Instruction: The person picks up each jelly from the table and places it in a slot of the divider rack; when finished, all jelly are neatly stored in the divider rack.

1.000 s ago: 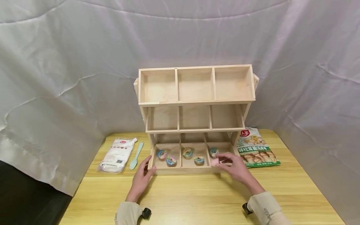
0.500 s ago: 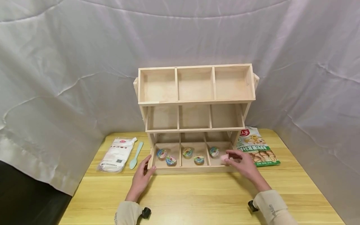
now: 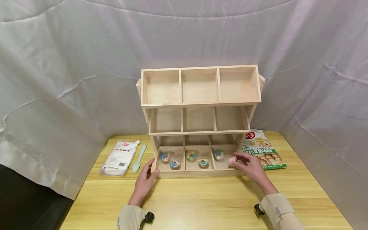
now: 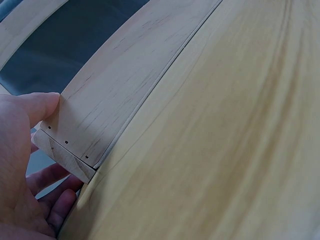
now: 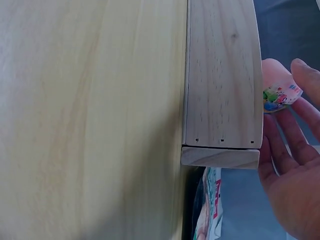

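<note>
A wooden three-tier rack point(image 3: 202, 104) stands on the table. My left hand point(image 3: 145, 182) holds the front left corner of its lowest tray, thumb on the front board and fingers around the side. In the tray's right compartment, my right hand point(image 3: 253, 169) pinches a pink jelly cup point(image 5: 280, 82) between thumb and fingers, its printed lid facing down toward the fingers. Another jelly cup point(image 3: 219, 155) lies to its left in that compartment. The middle compartment holds two, one a yellowish jelly cup point(image 3: 191, 155); the left one holds two, including a pink jelly cup point(image 3: 175, 164).
Left of the rack lie a white pouch point(image 3: 120, 158) and a pale green spoon point(image 3: 138, 159). A green printed food bag point(image 3: 265, 151) lies at the right, partly behind the rack. Grey cloth point(image 3: 201, 38) hangs around the table point(image 3: 201, 201).
My right hand has moved right with the pink jelly cup, from beside the other cup to the right side of the compartment. My left hand stays put.
</note>
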A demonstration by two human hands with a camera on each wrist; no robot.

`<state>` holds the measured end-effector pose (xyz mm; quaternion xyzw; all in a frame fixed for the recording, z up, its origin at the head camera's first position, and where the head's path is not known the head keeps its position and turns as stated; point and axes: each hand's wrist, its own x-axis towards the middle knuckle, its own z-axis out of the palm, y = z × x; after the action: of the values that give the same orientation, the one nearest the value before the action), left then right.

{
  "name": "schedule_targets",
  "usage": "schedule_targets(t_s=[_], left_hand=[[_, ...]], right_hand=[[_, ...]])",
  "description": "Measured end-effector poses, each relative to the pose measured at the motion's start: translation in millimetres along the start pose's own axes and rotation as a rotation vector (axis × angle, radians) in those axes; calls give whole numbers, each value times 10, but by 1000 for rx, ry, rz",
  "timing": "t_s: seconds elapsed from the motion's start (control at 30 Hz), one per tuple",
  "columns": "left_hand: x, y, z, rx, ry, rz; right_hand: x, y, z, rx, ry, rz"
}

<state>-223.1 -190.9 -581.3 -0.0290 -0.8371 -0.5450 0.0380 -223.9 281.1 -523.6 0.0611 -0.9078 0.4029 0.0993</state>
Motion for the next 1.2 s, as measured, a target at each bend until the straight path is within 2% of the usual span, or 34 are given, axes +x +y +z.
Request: schedule_targets(t_s=[0.2, 0.6, 1.03, 1.2], left_hand=[[3, 1, 3, 1, 1, -1], [3, -13, 7, -11, 3, -1], [-3, -9, 4, -6, -2, 0], [-5, 11, -3, -11, -2, -6]], right_hand=[[21, 19, 7, 15, 3, 31], [50, -10, 60, -44, 46, -1], [121, 30, 106, -169, 2, -7], [155, 27, 122, -198, -12, -33]])
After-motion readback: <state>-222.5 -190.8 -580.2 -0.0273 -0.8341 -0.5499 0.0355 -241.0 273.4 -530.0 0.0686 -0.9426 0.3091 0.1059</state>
